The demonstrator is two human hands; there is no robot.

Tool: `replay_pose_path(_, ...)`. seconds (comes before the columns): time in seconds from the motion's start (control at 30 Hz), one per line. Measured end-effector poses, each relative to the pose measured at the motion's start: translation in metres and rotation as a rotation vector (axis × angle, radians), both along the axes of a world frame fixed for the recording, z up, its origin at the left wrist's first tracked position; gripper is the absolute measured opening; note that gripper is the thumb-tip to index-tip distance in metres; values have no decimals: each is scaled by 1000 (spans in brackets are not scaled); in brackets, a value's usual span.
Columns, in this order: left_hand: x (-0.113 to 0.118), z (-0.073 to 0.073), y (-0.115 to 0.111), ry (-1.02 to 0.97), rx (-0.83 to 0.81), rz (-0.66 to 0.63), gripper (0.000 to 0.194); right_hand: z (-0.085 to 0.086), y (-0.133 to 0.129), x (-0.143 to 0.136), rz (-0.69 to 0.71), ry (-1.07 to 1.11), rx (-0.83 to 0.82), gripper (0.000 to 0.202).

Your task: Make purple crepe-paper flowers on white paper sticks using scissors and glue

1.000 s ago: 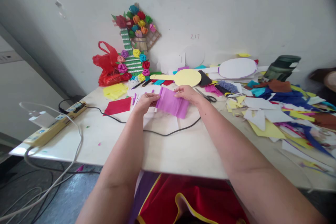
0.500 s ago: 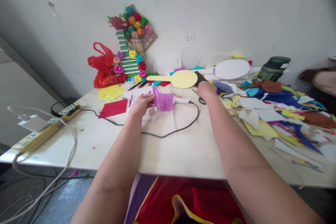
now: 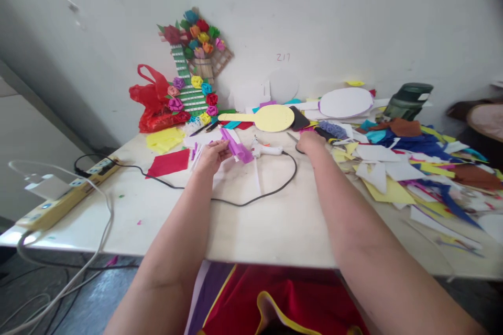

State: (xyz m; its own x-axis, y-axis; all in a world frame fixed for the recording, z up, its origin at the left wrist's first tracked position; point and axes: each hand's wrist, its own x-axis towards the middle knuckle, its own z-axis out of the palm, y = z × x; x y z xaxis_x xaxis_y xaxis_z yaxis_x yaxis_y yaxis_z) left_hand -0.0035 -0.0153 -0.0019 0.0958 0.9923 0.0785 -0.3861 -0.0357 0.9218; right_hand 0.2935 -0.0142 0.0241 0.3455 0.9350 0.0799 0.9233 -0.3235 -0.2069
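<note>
Pinched in the fingers of my left hand (image 3: 215, 157) is a piece of purple crepe paper (image 3: 239, 149), partly folded around a thin white stick. Just right of the paper lies a white hot glue gun (image 3: 269, 150) with a black cord. My right hand (image 3: 311, 142) is closed over the handles of the scissors (image 3: 293, 137), whose blades point up and left on the table. Its fingertips are mostly hidden. Beside my left hand are several purple-tipped white sticks (image 3: 195, 153) and a red paper sheet (image 3: 168, 163).
A yellow paddle-shaped piece (image 3: 275, 118) and a dark phone-like object (image 3: 299, 118) lie behind. Paper scraps (image 3: 387, 167) cover the right side. A green bottle (image 3: 408, 100), paper-flower craft (image 3: 192, 94), red bag (image 3: 151, 99) and power strip (image 3: 63, 199) stand around; cords cross the table (image 3: 271, 235).
My right hand has moved down onto the scissors' handles. The purple paper in my left hand has tilted and folded, uncovering the front of the glue gun.
</note>
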Motion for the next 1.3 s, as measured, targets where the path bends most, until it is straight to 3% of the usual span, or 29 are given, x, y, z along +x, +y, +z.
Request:
replay_pose_path(0.1, 0, 1, -1, -36, -8, 17, 15, 5, -2, -4, -53, -42, -27, 41)
replay_pose_path(0.27, -1, 4, 0, -102, -29, 53, 9, 20, -4, -5, -37, 42, 69, 32)
replay_pose_path(0.33, -2, 4, 1, -128, -28, 60, 8, 28, -6, -11, 22, 181, 121, 24)
replay_pose_path(0.4, -3, 3, 2, -145, -27, 55, 7, 35, -8, -23, 150, 481, 139, 16)
replay_pose_path(0.5, -3, 2, 3, -160, -35, 44, 7, 41, -15, -47, 271, 867, 228, 24)
replay_pose_path(0.57, -2, 2, 3, -173, -44, 37, 7, 44, -21, -65, 349, 979, 287, 30)
replay_pose_path(0.67, -1, 2, 2, -201, -59, 27, 4, 46, -30, -85, 458, 1071, 243, 29)
replay_pose_path(0.83, 0, 5, 2, -252, -78, 46, 4, 43, -33, -94, 614, 994, 120, 35)
replay_pose_path(1.07, -4, 5, 7, -341, -91, 132, 5, 46, -35, -76, 876, 869, -87, 34)
replay_pose_path(1.3, -4, 7, 6, -402, -133, 194, 6, 57, -40, -62, 866, 715, -333, 38)
